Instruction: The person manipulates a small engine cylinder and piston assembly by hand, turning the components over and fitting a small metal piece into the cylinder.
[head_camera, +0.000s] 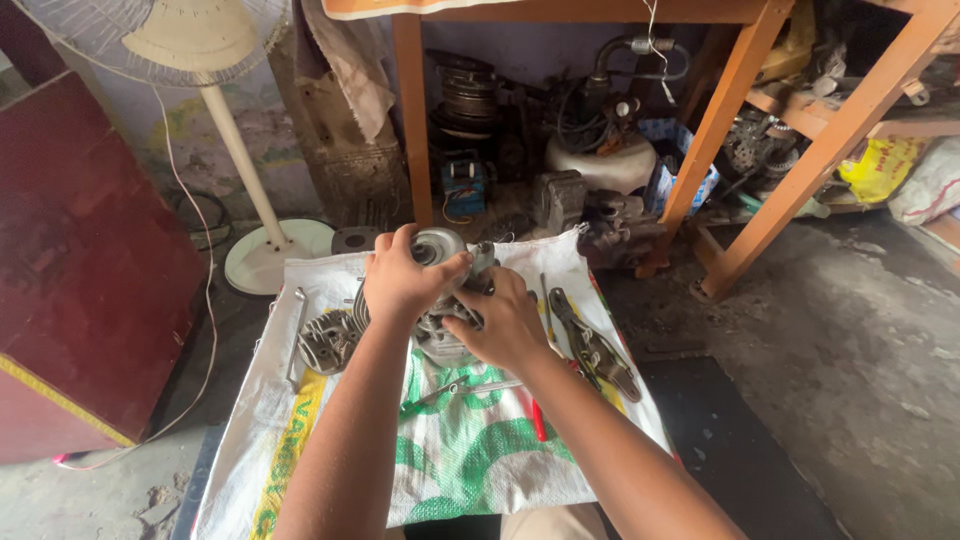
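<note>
Both hands wrapped tight on grey metal engine block (447, 300), left hand (400, 280) over its top, right hand (505, 322) on its side, finned cylinder head (327, 340) just left of the block, pliers (592, 345) right of it, all on woven white sack (460, 450)

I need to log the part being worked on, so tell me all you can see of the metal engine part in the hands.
The metal engine part is a grey, dull cast-metal assembly with a round housing on top and cooling fins lower down. It stands above a white and green woven sack. The left hand grips its round top; the right hand clasps its right side. Much of it is hidden by them.
</note>
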